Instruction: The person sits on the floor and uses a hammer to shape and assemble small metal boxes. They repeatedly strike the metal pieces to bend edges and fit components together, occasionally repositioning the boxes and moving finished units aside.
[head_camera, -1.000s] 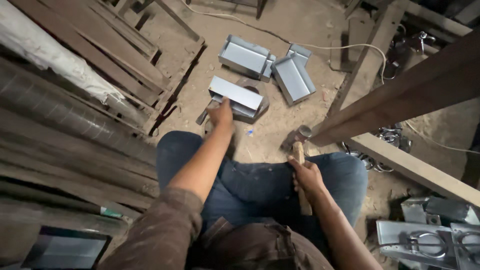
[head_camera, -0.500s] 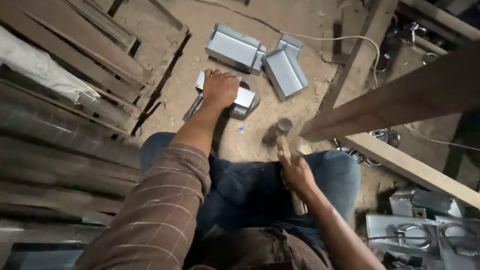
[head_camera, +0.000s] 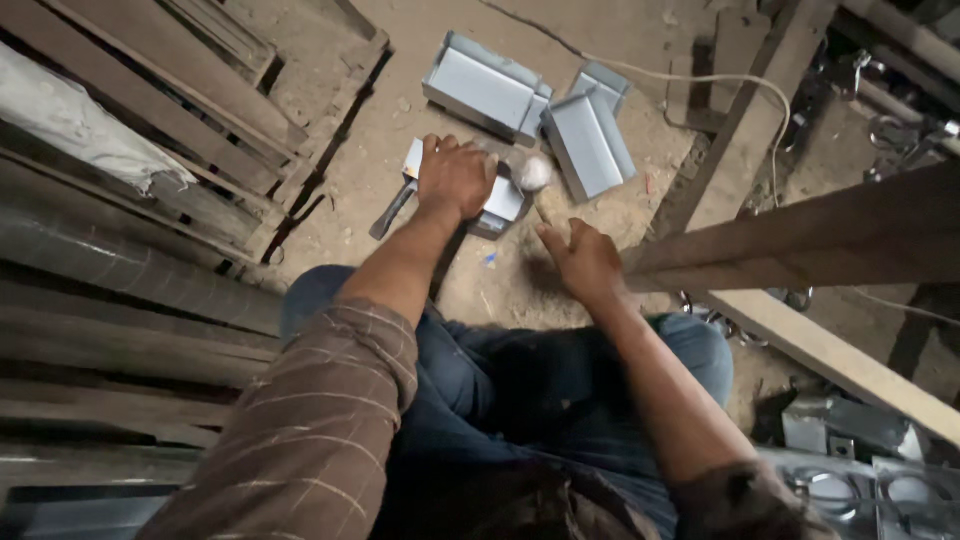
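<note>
The metal piece (head_camera: 500, 198), a folded grey sheet-metal section, lies flat on the dirt floor (head_camera: 560, 290) just ahead of the person's knees. Most of it is covered; what shows suggests its long axis runs left to right, from a pale corner at the left to a bright end at the right.

The left hand (head_camera: 455, 178) presses down on it, palm flat and fingers spread away from the person, with the forearm stretched straight forward from a checked brown sleeve (head_camera: 320, 420). Its grip is wide and open, resting on the piece rather than closing around it.

The right hand (head_camera: 585, 262) is wrapped firmly around the wooden handle of a hammer (head_camera: 540, 185). The handle points forward and slightly left, and the blurred head sits at the right end of the piece, just beside the left hand's fingers. Whether the head touches the metal cannot be told.

A dark chisel (head_camera: 390, 210) lies on the floor at the piece's left end, slanted toward the lower left.

Farther ahead lie two more grey channels: a wide one (head_camera: 485, 88) angled across, and a narrower one (head_camera: 590, 145) just right of it, its long axis running away from the person. A wooden pallet (head_camera: 200, 110) lies to the left and a thick beam (head_camera: 800, 235) crosses at the right.
</note>
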